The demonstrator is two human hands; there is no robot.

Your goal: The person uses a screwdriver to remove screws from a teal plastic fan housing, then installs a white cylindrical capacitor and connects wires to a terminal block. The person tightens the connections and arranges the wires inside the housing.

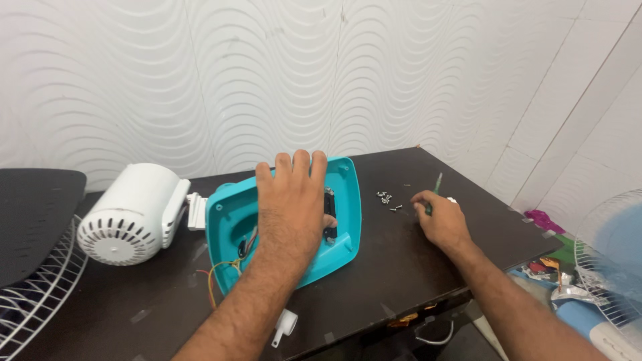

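Observation:
My left hand (294,200) lies flat, fingers spread, on an upturned teal plastic fan base (227,220) on a dark table (394,267). Coloured wires (217,274) come out of the base at its near left side. My right hand (438,217) rests on the table to the right, its fingers closed around a thin green-handled screwdriver (438,182) that points away from me. Several small loose screws (388,200) lie on the table just left of that hand.
A white fan motor housing (130,214) lies left of the base. A wire fan guard (37,287) and a dark panel (33,214) sit at far left. Another fan (612,261) stands on the floor at right, beside wrappers (545,267). A small white plastic part (284,327) lies near the table's front edge.

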